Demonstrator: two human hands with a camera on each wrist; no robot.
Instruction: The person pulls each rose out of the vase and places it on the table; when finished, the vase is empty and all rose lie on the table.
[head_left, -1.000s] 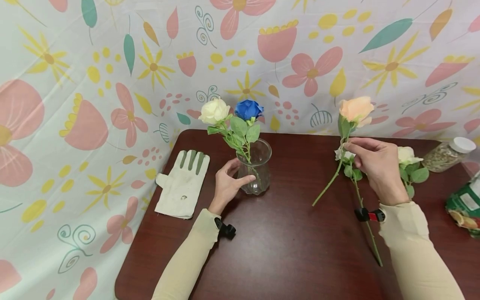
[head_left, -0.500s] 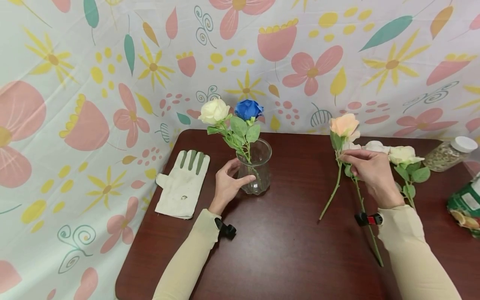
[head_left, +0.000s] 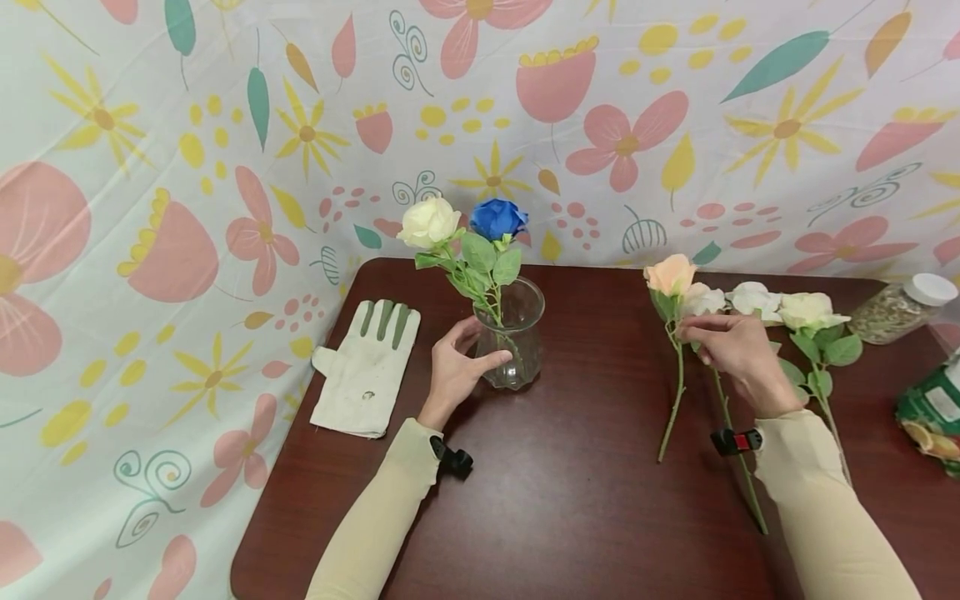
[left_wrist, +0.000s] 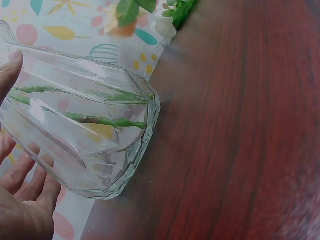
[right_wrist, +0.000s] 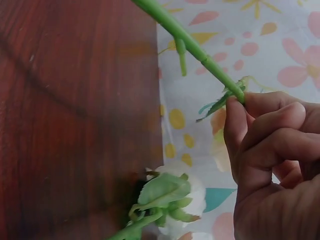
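My left hand (head_left: 459, 367) holds the side of a clear glass vase (head_left: 521, 354), thumb in front and fingers behind. A cream rose (head_left: 429, 222) and a blue rose (head_left: 498, 219) lean left in it; their green stems (left_wrist: 105, 121) show through the glass in the left wrist view. Over at the right, thumb and fingertips of my right hand (head_left: 738, 354) pinch a peach rose (head_left: 670, 275) by its stem just below the bloom. That stem (right_wrist: 200, 55) slants down toward the table, its cut end pointing at me.
Several white roses (head_left: 810, 311) lie at the right, beside and beneath my right hand. Behind them is a white-lidded jar (head_left: 885, 315), with a green packet (head_left: 933, 408) at the right edge. A work glove (head_left: 367, 375) lies left of the vase. Patterned cloth (head_left: 300, 200) hangs behind the table (head_left: 570, 500).
My right hand has lowered the peach rose and brought it slightly left, uncovering white roses behind it. The left hand and vase have stayed put.
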